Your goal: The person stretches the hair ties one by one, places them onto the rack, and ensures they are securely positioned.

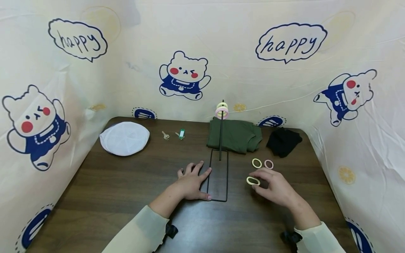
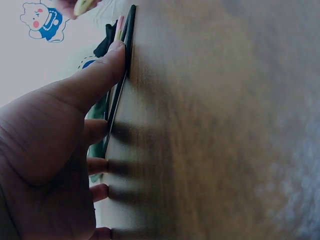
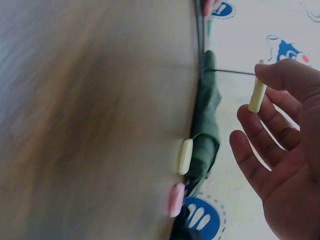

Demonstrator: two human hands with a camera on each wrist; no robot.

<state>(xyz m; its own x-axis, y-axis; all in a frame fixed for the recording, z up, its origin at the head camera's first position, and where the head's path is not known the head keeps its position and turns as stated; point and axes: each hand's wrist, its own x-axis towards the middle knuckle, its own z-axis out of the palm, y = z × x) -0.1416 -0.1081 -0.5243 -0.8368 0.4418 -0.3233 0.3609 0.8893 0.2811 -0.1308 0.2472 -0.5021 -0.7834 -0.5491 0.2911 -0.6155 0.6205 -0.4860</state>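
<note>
Your left hand (image 1: 191, 182) lies flat at the centre of the frame, fingers straight and pressing the stand's (image 1: 218, 175) wire base against the worktop (image 1: 110, 196); keep that pressure on, thumb along the near rail, so the upright rod cannot tip. Your right hand (image 1: 275, 188), just right of centre, pinches a yellow ring (image 1: 253, 181) between thumb and forefinger, the other fingers loosely spread below it. In the right wrist view the ring (image 3: 257, 95) sits at the upper right, edge-on, clear of the worktop and held only at its top. Grip it by the rim so the hole stays open, and carry it level over the rod's tip, where two rings (image 1: 222, 109) already hang above centre. A spare yellow ring (image 1: 256, 163) and a pink ring (image 1: 268, 164) lie just above your right fingers, near but apart.
</note>
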